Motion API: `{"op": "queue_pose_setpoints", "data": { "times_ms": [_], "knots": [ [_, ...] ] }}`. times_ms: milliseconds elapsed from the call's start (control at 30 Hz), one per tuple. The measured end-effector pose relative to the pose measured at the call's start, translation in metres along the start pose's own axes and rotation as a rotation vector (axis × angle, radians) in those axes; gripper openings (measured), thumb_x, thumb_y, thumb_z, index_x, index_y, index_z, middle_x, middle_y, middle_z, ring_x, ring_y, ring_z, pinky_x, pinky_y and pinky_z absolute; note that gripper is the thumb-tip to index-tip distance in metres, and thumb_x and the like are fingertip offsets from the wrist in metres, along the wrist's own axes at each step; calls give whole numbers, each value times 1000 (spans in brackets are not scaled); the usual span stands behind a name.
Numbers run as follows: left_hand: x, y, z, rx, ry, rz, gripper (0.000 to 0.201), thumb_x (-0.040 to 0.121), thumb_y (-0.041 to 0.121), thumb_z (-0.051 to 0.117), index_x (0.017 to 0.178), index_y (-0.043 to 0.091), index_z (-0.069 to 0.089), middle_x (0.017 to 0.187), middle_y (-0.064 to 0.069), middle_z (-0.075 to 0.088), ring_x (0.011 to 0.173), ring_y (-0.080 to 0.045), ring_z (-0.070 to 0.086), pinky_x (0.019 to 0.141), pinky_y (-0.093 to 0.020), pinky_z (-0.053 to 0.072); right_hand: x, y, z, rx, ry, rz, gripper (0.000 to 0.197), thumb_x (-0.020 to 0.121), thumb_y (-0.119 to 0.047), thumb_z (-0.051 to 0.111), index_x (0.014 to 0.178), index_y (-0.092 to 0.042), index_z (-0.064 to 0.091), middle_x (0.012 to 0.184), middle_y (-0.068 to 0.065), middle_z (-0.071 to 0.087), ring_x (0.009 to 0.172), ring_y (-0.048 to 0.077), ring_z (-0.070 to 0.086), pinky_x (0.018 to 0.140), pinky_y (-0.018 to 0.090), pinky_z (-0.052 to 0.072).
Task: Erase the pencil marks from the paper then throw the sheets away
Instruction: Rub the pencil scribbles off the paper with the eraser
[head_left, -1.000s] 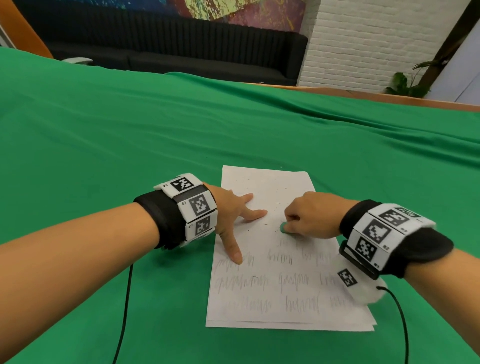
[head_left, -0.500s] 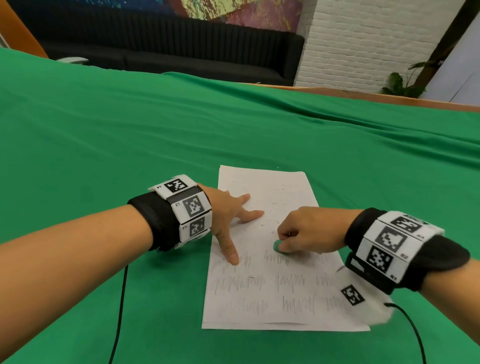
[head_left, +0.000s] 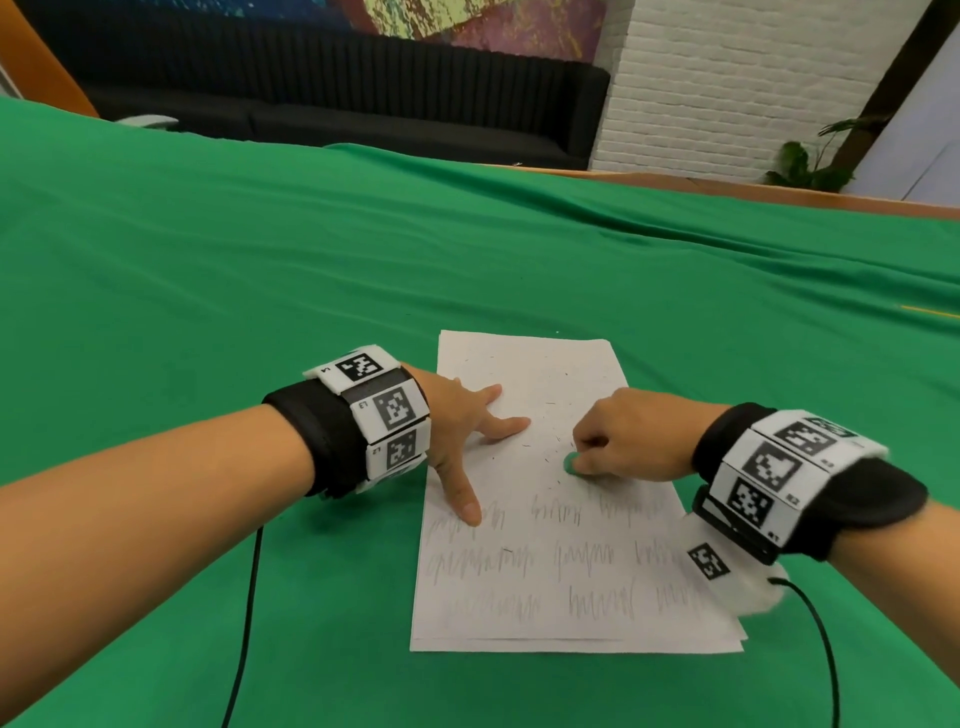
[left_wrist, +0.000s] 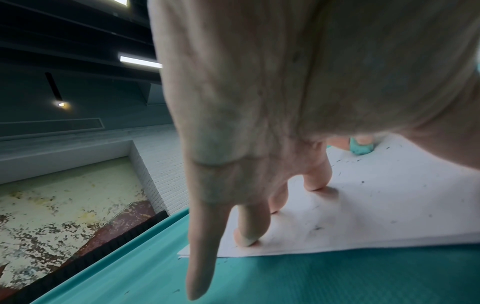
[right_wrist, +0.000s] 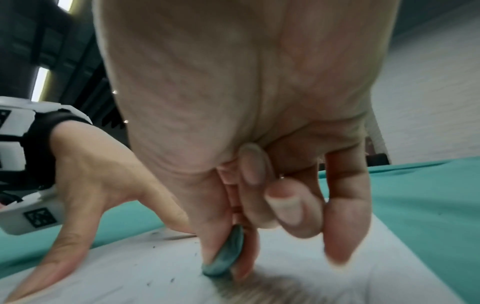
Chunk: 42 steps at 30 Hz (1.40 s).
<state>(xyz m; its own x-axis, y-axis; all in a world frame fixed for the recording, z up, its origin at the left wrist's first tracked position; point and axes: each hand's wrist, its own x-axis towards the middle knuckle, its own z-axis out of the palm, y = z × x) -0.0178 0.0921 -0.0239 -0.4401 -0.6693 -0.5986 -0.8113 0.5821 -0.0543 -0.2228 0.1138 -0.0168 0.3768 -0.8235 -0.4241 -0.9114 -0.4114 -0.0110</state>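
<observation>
A big green cloth (head_left: 260, 249) covers the table and fills most of the head view. It has soft folds in it. Past the far edge, at the top of the frame, a long black sofa (head_left: 322, 88) stands under a bright painting (head_left: 467, 21). A white brick wall (head_left: 727, 78) is at the upper right, with one leafy plant (head_left: 800, 166) beside it.

The paper (head_left: 545, 571) lies in the lower middle of the frame. It looks like two or more sheets in a stack, but the edges are too close to count well. Three rows of gray pencil marks (head_left: 587, 558) cross the lower half. The top half is clean, with tiny dark crumbs on it.

There are two hands, one on each side. The left hand (head_left: 462, 431) is spread flat, and its fingers (left_wrist: 249, 232) press down on the left side of the paper. The right hand (head_left: 623, 441) is curled, and its thumb and finger pinch one small green eraser (head_left: 571, 464). The eraser (right_wrist: 226, 255) touches the paper just above the top row of marks.

Each wrist wears one black band (head_left: 317, 441) with white square tags. A thin black cord (head_left: 244, 623) runs down from each
</observation>
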Motion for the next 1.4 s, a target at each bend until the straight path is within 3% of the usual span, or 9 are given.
{"op": "queue_pose_setpoints", "data": {
  "times_ms": [167, 300, 467, 633, 867, 1000, 1167, 1233, 1400],
  "knots": [
    [-1, -1, 0, -5, -4, 4, 116, 69, 70, 72, 151, 51, -8, 162, 8, -21, 151, -30, 7, 120, -52, 20, -8, -8, 2, 58, -114, -55, 37, 97, -46, 51, 71, -20, 51, 71, -5, 50, 62, 10, 42, 61, 27, 36],
    [-1, 0, -1, 0, -2, -9, 115, 70, 70, 71, 151, 51, -8, 162, 8, -21, 151, -30, 8, 119, -52, 21, 1, 1, -5, -148, 72, 63, 33, 98, -45, 45, 83, -20, 60, 79, -4, 53, 75, 19, 52, 65, 29, 40],
    [-1, 0, 0, -3, -15, -5, 115, 71, 69, 71, 150, 51, -10, 162, 7, -22, 151, -32, 2, 119, -55, 18, 2, -10, 1, 80, -16, -88, 36, 97, -48, 49, 69, -25, 49, 75, -6, 53, 67, 10, 46, 64, 30, 38],
    [-2, 0, -1, -5, -6, -5, 115, 71, 69, 70, 151, 50, -10, 162, 7, -21, 151, -32, 4, 119, -55, 18, 9, 3, -7, -99, 16, 74, 34, 98, -49, 46, 87, -21, 63, 86, -3, 58, 78, 17, 53, 72, 32, 46],
    [2, -3, 1, -29, -12, -3, 116, 70, 71, 70, 149, 52, -11, 161, 8, -23, 151, -33, -4, 119, -58, 13, 6, -8, -2, 76, -62, -24, 35, 96, -47, 51, 73, -22, 55, 74, -7, 52, 66, 9, 47, 61, 27, 37],
    [0, -2, 1, -21, 13, 2, 115, 70, 72, 70, 150, 52, -10, 162, 8, -21, 151, -32, 1, 119, -58, 17, 6, 12, -8, -119, 165, 105, 32, 97, -45, 49, 85, -17, 61, 79, -1, 57, 70, 19, 52, 60, 27, 39],
    [1, -4, 0, -135, 75, 26, 107, 71, 72, 69, 153, 49, 5, 164, 9, -11, 152, -24, 5, 121, -50, 13, -14, 27, -2, 178, 343, 18, 36, 94, -39, 59, 70, -13, 52, 69, 3, 67, 66, 20, 65, 61, 37, 49],
    [5, 0, -4, -187, 151, 36, 101, 73, 73, 65, 155, 42, 15, 165, 6, -6, 152, -22, 0, 122, -49, 10, -20, 28, 2, 249, 382, 7, 34, 91, -32, 64, 67, -15, 49, 65, 1, 69, 62, 10, 69, 62, 37, 53],
    [20, 20, -18, -176, 277, 100, 94, 80, 67, 62, 156, 28, 22, 165, 4, -4, 152, -19, -1, 123, -42, 10, -22, 25, 14, 574, 354, -56, 13, 100, -22, 53, 113, -22, 51, 82, -4, 68, 64, 12, 68, 67, 33, 59]
  ]
}}
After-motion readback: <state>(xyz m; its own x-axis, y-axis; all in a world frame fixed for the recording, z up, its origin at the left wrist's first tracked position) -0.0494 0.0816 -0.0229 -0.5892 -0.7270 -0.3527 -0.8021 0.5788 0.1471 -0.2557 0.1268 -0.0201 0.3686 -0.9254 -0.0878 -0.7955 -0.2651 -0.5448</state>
